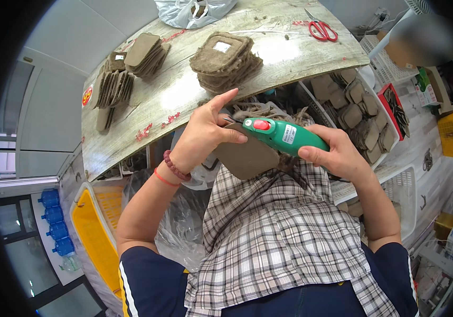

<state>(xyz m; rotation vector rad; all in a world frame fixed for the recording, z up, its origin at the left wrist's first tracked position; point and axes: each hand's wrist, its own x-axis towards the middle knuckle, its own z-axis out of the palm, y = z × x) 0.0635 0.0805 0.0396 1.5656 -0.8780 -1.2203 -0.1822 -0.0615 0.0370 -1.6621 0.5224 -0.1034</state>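
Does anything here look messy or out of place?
Mostly small mess. Brown fibre crumbs lie scattered on the table near the red scissors. One pad stack sits ragged and uneven, and the row of pads at the left leans over.

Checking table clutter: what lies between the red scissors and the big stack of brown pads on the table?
In the head view, only bare tabletop with a few small crumbs lies between the red scissors and the stack of brown pads.
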